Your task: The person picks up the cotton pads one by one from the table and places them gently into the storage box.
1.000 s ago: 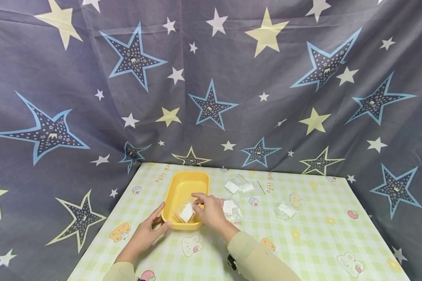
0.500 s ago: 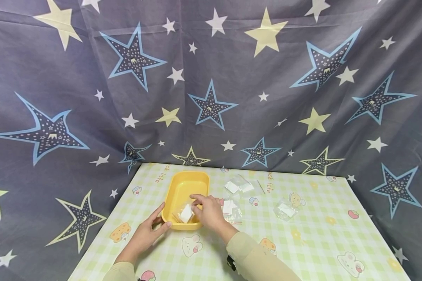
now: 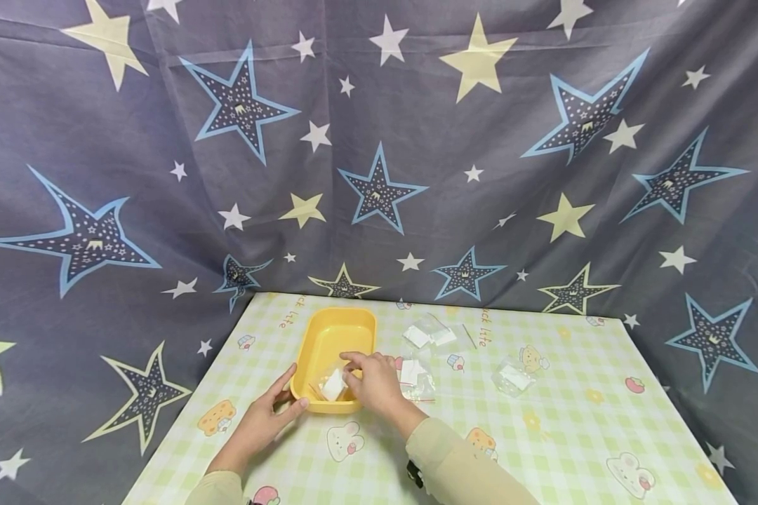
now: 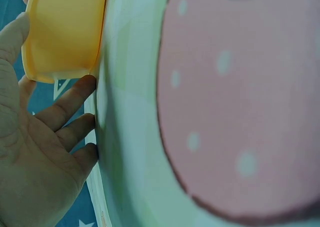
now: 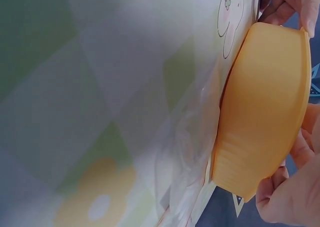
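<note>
A yellow plastic box sits on the left part of the table. My left hand grips its near left corner, thumb at the rim and fingers along the outside wall, as the left wrist view also shows. Inside the near end of the box is a small clear zip bag with a white piece in it. My right hand reaches over the box's right wall, and its thumb and forefinger pinch the right edge of that bag. The right wrist view hides the fingertips behind the box wall.
Close to the right of the box lies another clear bag with a white piece. Two overlapping bags are farther back, and one more bag lies to the right. A starry curtain hangs behind the checked tablecloth.
My right hand has dipped slightly, and the bag in the box has shifted a little toward the near left. The left hand and the box have stayed put.
</note>
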Demonstrator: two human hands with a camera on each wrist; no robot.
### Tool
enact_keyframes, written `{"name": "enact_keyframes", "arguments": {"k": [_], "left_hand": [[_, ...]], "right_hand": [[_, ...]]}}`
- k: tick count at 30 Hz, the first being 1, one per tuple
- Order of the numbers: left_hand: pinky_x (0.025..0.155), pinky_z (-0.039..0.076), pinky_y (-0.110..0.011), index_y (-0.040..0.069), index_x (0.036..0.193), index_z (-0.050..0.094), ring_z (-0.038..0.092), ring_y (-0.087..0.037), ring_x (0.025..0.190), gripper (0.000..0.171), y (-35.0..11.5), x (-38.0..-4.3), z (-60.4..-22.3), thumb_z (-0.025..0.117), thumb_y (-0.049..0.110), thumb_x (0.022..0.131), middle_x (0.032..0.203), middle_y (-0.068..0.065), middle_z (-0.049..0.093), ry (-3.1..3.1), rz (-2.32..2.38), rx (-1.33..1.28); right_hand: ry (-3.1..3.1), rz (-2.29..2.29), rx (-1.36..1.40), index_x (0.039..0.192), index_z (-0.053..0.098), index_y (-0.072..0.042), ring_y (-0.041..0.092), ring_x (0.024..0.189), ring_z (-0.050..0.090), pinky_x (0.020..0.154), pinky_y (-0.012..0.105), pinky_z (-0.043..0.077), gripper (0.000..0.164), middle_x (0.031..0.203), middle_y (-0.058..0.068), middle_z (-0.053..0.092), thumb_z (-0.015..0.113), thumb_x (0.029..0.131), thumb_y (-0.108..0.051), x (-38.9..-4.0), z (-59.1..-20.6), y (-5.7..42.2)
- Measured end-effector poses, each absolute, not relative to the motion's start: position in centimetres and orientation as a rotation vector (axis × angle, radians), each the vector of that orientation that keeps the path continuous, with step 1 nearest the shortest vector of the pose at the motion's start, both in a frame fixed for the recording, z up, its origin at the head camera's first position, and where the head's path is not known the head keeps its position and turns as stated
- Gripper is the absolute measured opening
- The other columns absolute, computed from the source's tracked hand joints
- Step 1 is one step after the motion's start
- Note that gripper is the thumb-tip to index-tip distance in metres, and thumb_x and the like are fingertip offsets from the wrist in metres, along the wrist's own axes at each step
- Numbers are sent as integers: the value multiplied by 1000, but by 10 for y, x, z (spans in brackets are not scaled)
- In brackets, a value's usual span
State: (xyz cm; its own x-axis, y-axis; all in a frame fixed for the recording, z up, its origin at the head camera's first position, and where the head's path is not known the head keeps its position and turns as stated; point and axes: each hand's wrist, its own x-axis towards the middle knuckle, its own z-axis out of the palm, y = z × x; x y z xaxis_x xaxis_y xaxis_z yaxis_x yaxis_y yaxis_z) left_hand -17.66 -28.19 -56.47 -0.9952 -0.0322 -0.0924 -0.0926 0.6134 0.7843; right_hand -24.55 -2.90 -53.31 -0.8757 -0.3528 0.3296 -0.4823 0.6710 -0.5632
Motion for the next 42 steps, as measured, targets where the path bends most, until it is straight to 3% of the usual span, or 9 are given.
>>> {"name": "enact_keyframes", "arguments": {"k": [19,27,35,42], "left_hand": [[126,33,-69,43,170,25,49,-42,152,83,-282,-175,-564,69,58,101,155,-14,61,2769,1338,-84],[127,32,-69,45,169,25,48,-41,153,84,-282,-176,-566,69,59,100,156,-14,60,2763,1347,-107],[127,32,-69,45,169,25,48,-41,153,84,-282,-176,-566,69,61,99,157,-14,60,2757,1345,-114],[127,32,-69,43,170,24,48,-42,153,84,-282,-176,-566,69,57,100,157,-14,59,2760,1344,-104]], "right_hand": [[-2729,925,685,135,74,-25,20,106,69,101,45,45,39,108,-11,83,78,96,-23,-244,-534,-30],[-2736,921,681,136,74,-26,22,110,69,103,45,46,40,116,-7,83,79,96,-24,-243,-534,-29],[-2731,934,704,134,75,-22,27,125,69,104,48,47,38,139,2,74,78,96,-24,-241,-532,-29],[-2703,949,719,132,76,-20,29,125,69,102,48,49,38,140,4,73,80,95,-22,-240,-531,-29]]}}
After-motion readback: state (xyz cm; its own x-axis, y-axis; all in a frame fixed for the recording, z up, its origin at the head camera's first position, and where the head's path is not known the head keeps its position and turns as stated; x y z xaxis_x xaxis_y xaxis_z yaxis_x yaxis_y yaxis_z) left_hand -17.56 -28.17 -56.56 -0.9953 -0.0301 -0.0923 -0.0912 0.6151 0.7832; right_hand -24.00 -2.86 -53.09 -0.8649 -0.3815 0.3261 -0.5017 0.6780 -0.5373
